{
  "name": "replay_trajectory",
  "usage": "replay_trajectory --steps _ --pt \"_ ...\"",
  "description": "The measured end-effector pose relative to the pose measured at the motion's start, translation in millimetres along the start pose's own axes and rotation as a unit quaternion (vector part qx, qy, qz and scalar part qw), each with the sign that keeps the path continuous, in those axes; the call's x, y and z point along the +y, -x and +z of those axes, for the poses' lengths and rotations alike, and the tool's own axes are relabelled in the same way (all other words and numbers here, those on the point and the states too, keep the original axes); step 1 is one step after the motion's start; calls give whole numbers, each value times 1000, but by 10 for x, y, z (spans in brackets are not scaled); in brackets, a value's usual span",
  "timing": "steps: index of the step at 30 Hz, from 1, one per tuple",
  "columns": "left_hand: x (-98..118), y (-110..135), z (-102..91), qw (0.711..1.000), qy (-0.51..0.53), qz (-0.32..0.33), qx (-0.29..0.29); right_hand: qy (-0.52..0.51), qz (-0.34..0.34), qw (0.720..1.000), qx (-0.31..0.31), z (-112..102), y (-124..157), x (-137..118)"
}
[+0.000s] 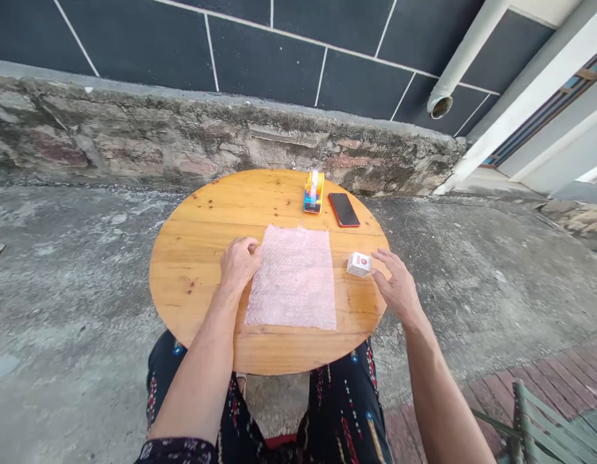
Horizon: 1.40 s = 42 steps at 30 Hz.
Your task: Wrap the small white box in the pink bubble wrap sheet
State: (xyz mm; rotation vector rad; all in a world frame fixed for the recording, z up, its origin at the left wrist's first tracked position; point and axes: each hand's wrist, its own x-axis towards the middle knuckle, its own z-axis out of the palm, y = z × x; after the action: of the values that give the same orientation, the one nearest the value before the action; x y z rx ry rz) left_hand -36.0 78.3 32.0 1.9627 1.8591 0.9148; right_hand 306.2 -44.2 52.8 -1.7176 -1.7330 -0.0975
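Noting my left hand (239, 263) curled on the left edge of the bubble wrap sheet (293, 277), apparently pinning it flat mid-table (192, 258). My right hand (398, 287) is open and empty, fingertips just beside the small white box (359, 264), right of the sheet. The phone (344, 209) and tape dispenser (313, 191) sit farther back, apart from the sheet.

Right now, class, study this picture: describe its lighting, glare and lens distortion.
Head view: soft, even daylight, faint shadows by the left hand and right hand; mild sheen on the wooden table near the small box; the wide lens bows the stone ledge.
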Motion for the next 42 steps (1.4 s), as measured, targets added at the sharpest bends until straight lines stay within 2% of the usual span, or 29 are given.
replay_trajectory --steps 8,14,20,24,27,30,34,42 --pt "60 42 -28 997 -65 -36 -27 -15 22 998 -58 161 15 -21" --pt "29 48 -16 995 -88 -10 -53 -16 49 996 -78 249 -11 7" --pt "25 50 -32 994 -88 5 -69 -59 85 991 -80 204 -28 -80" --pt "39 48 -37 993 -88 9 -75 -145 35 986 -72 269 -32 -422" --pt "36 45 -28 993 -86 16 -74 -184 -27 977 -103 441 -27 -724" --pt "25 41 -14 994 -85 23 -70 -204 -62 969 -124 633 -43 -912" --pt "13 38 -2 994 -84 24 -67 -206 -68 966 -142 786 -93 -980" --pt "10 41 -7 996 -65 20 -62 -191 -84 964 -166 892 -114 -1044"
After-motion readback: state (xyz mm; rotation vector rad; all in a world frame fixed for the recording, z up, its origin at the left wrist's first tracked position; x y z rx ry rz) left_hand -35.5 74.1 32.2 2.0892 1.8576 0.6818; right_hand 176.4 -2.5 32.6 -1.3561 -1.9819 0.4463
